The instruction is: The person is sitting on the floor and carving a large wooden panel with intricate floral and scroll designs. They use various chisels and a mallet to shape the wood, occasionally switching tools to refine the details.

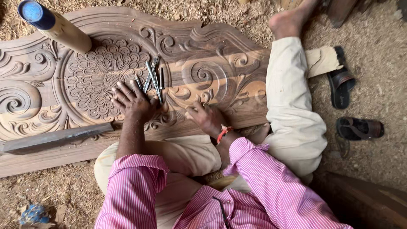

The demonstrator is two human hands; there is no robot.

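The scene is lit evenly by soft daylight; only faint shadows are cast. Slight blur is seen on the mallet (55, 26) at upper left, where edges are stretched.

A single head-worn camera looks steeply down, from close, onto the carved wooden panel (190, 72) and the person's lap.

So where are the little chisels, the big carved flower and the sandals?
chisels (153, 78), head view, on the metal shafts.
carved flower (104, 78), head view, near its round centre.
sandals (340, 85), head view, on the strap of the upper one.
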